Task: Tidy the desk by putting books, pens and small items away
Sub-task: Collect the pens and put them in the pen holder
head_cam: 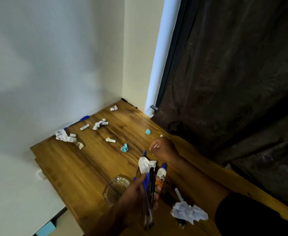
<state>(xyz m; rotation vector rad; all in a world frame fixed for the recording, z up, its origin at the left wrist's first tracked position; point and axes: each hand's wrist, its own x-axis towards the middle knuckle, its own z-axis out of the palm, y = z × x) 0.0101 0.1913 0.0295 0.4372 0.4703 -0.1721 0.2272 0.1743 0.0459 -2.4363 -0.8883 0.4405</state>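
Note:
My left hand (138,193) grips a bundle of blue and black pens (149,189) upright over the near part of the wooden desk (82,164). A clear glass jar (114,188) stands just left of that hand. My right hand (163,149) is curled around a thin white stick-like item (156,145) farther back at the desk's right edge. A glue bottle (161,176) with a purple cap and a crumpled white paper (145,164) lie between the hands. A blue pen (84,118) and a black pen (128,101) lie along the walls.
Crumpled papers are scattered about: white ones (62,135) (98,124) (189,212), teal ones (124,148) (148,131), a pink one (114,108). Small white tubes (84,127) (110,140) lie mid-desk. Walls bound the desk at left and back; a dark curtain (233,82) hangs on the right.

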